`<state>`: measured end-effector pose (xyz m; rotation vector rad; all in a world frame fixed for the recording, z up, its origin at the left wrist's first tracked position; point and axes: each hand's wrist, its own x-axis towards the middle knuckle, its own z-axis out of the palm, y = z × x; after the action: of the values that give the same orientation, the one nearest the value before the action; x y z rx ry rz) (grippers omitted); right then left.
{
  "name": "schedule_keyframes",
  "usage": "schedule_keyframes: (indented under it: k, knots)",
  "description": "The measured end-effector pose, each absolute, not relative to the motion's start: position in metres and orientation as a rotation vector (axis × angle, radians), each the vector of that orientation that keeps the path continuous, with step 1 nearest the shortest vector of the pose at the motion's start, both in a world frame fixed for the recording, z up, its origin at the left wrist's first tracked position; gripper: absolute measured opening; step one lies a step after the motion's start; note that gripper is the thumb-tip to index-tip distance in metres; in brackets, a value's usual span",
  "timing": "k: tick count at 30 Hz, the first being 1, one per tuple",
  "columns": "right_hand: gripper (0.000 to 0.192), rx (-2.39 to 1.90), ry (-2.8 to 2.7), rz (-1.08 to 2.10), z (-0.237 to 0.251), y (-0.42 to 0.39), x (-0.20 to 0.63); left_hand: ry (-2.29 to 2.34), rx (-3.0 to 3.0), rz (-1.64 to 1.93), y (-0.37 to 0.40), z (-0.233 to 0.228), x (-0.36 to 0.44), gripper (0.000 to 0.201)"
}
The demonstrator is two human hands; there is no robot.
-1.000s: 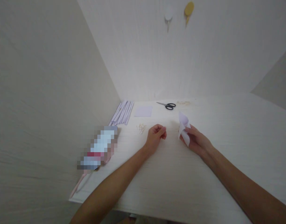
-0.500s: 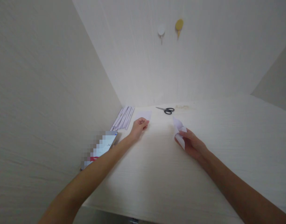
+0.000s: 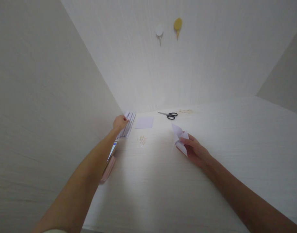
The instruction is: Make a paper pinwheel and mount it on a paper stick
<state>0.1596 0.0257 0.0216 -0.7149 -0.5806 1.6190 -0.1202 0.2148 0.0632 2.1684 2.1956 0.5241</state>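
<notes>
2 hands at work on a white counter (image 3: pixel 163 181): left hand (image 3: pixel 119 122), fingers curled, on the near end of a bundle of folded paper strips (image 3: pixel 128 124) at centre left of the frame, against the side wall; whether already pinched, cannot tell. Right hand (image 3: pixel 194 150), right of centre, closed around a folded white paper piece (image 3: pixel 179 138), points up. Between them, 1 flat paper square (image 3: pixel 144 122) and small scraps (image 3: pixel 141 140); scissors (image 3: pixel 169 115) behind. Best done, by the look of it, by pinching 1 strip only and sliding it clear without fanning the rest.
</notes>
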Motion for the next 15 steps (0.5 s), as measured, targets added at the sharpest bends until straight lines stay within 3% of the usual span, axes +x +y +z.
schedule_keyframes:
  k: [6,15]
  knots:
    - [0.025,-0.714,-0.581,1.629,0.02,0.026,0.161,2.233,2.158,0.266,0.219,0.048,-0.111,0.023]
    - [0.024,-0.738,-0.584,1.616,0.022,0.025,0.16,2.2,2.166,0.221,0.222,0.037,-0.106,0.025]
